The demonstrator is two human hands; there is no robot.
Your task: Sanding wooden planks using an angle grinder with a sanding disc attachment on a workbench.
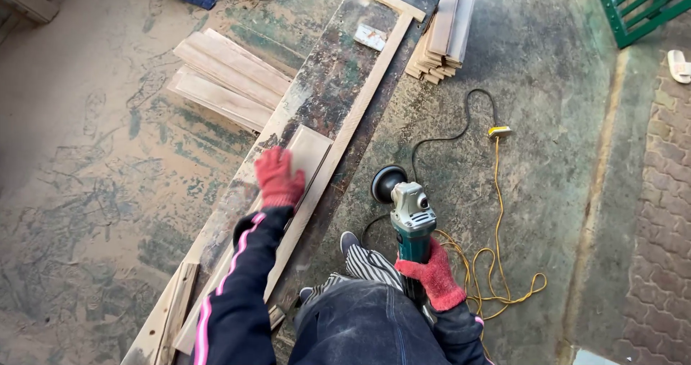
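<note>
My left hand (278, 178) rests flat on the small board (311, 151), which lies lengthwise on the long plank worktop (338, 55), running away up-right. My right hand (432, 270) grips the grinder (410, 217), its disc held off to the board's right, near it.
</note>
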